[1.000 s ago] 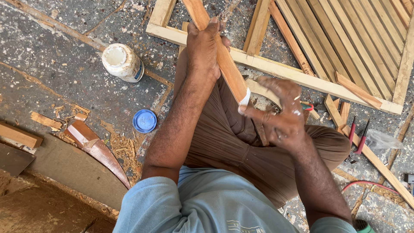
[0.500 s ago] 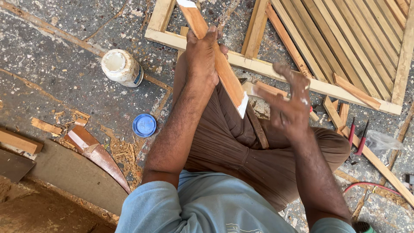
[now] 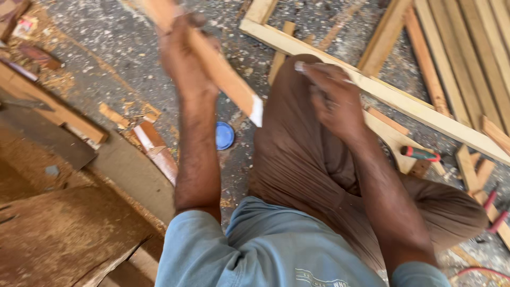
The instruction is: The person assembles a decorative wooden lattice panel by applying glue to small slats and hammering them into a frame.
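My left hand [image 3: 183,53] is raised and grips a long pale wooden slat [image 3: 228,79] near its middle. The slat slants down to the right, and its cut end with a white smear hangs above my brown trouser leg [image 3: 297,159]. My right hand [image 3: 332,98] rests on my raised knee with the fingers bent, a pale streak at the fingertips. Motion blur hides whether anything is in that hand. A pale wooden frame [image 3: 382,93] lies on the floor just beyond the knee.
A blue round lid [image 3: 224,135] lies on the sawdust-covered floor between my arm and leg. A curved wood offcut [image 3: 156,151] and a plank [image 3: 53,111] lie to the left. A screwdriver [image 3: 419,154] and red-handled pliers [image 3: 491,212] lie to the right, with several slats [image 3: 478,48] behind.
My head has come closer and swung right, and the white jar has left the view. My left hand has lifted the slat. My right hand has dropped from mid-air onto my knee.
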